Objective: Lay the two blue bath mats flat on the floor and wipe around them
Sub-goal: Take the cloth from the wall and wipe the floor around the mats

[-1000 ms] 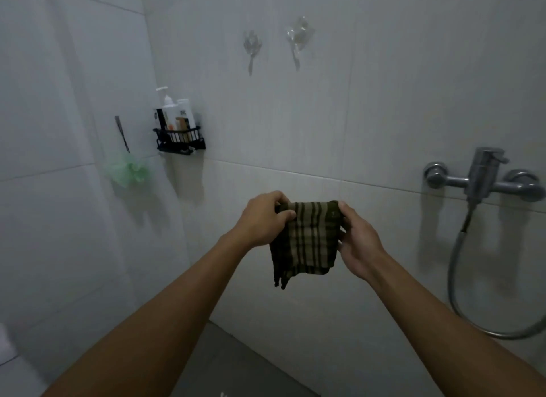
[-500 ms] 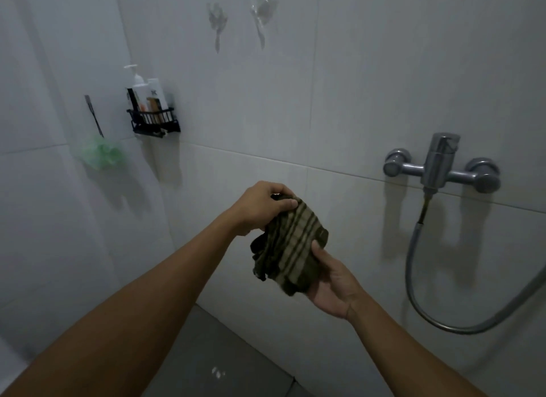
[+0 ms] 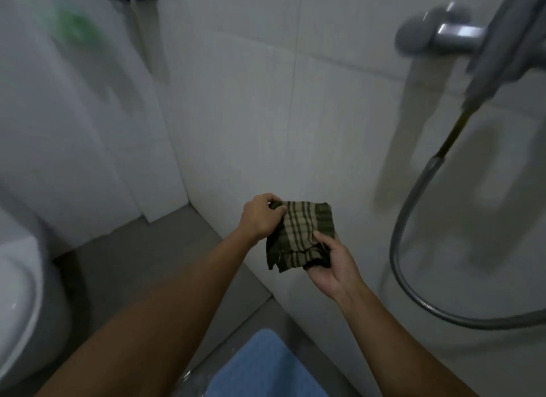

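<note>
I hold a dark green and beige checked cloth (image 3: 301,234), bunched and folded, in front of the white tiled wall. My left hand (image 3: 260,218) pinches its upper left corner. Under the cloth's lower right side, my right hand (image 3: 332,266) lies palm up with the thumb on top of the fabric. One blue bath mat (image 3: 266,370) lies on the grey floor at the bottom of the view, partly hidden behind my left forearm. A second mat is not in sight.
A white toilet (image 3: 17,302) stands at the left edge. The chrome shower mixer (image 3: 443,36) and its hose (image 3: 413,207) hang on the wall to the right. A green bath sponge (image 3: 74,27) hangs at the upper left. Grey floor (image 3: 141,255) runs along the wall.
The view has tilted down, bringing the floor, toilet and blue mat into sight. My right hand moved from the cloth's side to underneath it, and the cloth got bunched.
</note>
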